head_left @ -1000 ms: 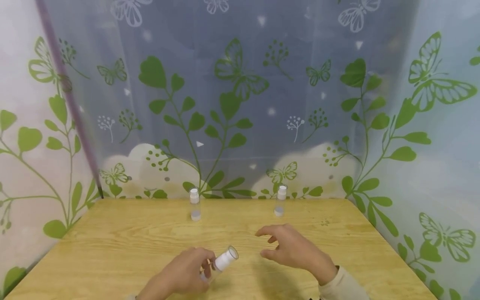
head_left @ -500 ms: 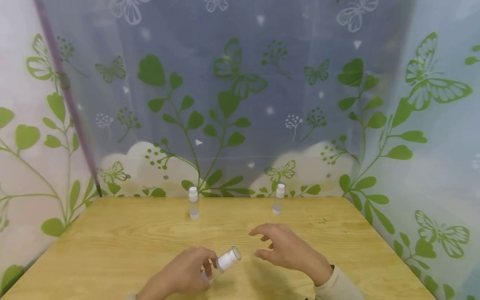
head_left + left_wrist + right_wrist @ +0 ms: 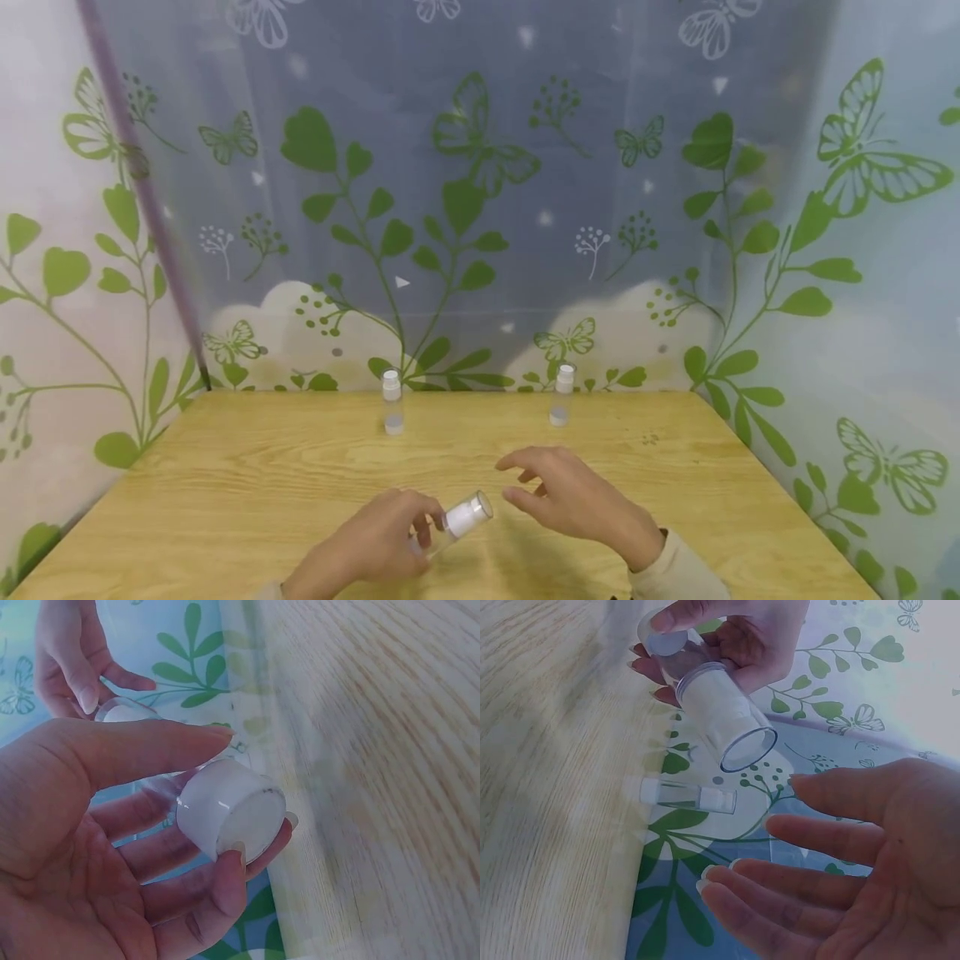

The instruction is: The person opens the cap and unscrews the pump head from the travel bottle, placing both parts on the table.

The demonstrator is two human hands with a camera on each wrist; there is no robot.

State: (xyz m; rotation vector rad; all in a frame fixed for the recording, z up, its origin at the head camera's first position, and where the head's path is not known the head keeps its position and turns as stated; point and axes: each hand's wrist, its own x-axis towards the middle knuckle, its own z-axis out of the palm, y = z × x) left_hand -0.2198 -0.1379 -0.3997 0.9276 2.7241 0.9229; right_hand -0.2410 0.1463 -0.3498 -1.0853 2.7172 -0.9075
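My left hand [image 3: 386,533] grips a small clear bottle [image 3: 467,515] with a white pump top under a transparent cap, tilted with its capped end up and to the right. In the left wrist view its white base [image 3: 232,810] sits between thumb and curled fingers. My right hand [image 3: 577,504] hovers to the right of the cap, fingers spread and loosely bent, with nothing in them. The right wrist view shows a gap between these fingers [image 3: 802,836] and the cap's rim [image 3: 750,750].
Two similar bottles stand upright near the table's back edge, one at the left [image 3: 393,404] and one at the right [image 3: 561,396]. The wooden table [image 3: 247,483] meets patterned curtains [image 3: 480,250] at the back and sides.
The held bottle and my left hand have shifted slightly right. My right hand has come a little left, narrowing the gap to the cap.
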